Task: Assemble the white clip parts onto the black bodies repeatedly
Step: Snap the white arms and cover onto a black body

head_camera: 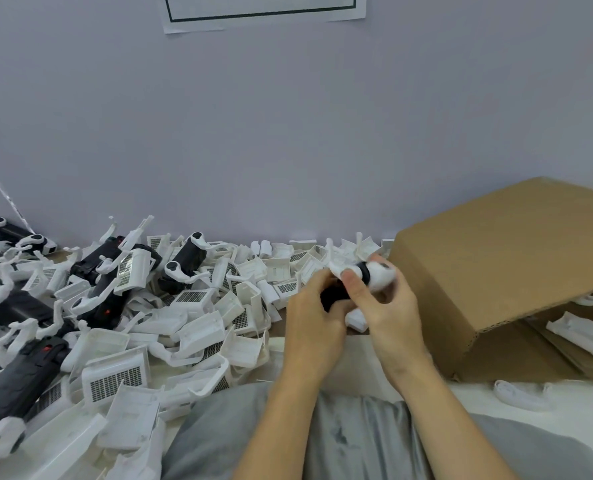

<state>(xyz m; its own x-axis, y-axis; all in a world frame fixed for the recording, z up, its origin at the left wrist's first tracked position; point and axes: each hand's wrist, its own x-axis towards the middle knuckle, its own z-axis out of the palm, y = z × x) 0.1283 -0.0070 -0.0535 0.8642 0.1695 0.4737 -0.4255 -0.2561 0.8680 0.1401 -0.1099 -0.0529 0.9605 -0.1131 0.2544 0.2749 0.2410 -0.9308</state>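
Both hands meet just right of centre, above the table. My left hand (314,311) grips a black body (333,296), mostly hidden by the fingers. My right hand (385,303) pinches a white clip part (374,273) that sits against the body's black ring end; the piece is blurred. A big heap of loose white clip parts (198,317) covers the table to the left. Several black bodies with white clips on them (14,386) lie at the far left, and more of these assembled bodies (184,259) lie at the back.
A brown cardboard box (502,271) lies on its side at the right, touching distance from my right hand, with white parts (582,334) inside it. A white loop piece (520,396) lies in front of the box. A grey wall stands behind; grey clothing (357,434) fills the bottom.
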